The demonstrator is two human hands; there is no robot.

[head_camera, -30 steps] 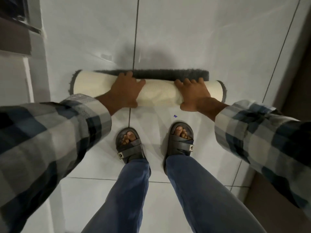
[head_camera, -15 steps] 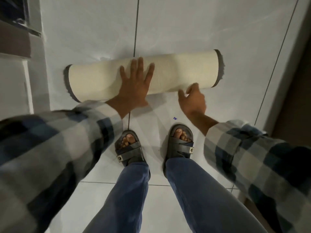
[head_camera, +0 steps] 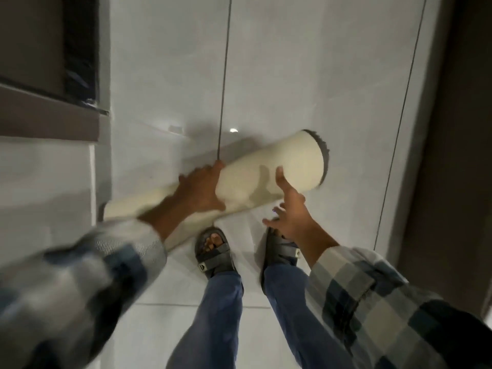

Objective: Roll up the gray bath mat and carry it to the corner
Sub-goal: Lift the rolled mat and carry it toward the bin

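Rolled mat (head_camera: 279, 171), cream backing outward with gray pile showing at the end, tilted: raised end toward 2 o'clock, other end down toward 8 o'clock behind the plaid sleeve (head_camera: 80, 283). Left hand (head_camera: 198, 193) wrapped around the roll's middle, fingers curled over the top, thumb below. Right hand (head_camera: 291, 209) spread loose under the raised end, one fingertip touching the roll, not gripping. Sandals (head_camera: 214, 253) planted on the white floor tiles (head_camera: 292, 75) at 6 o'clock, just below the roll.
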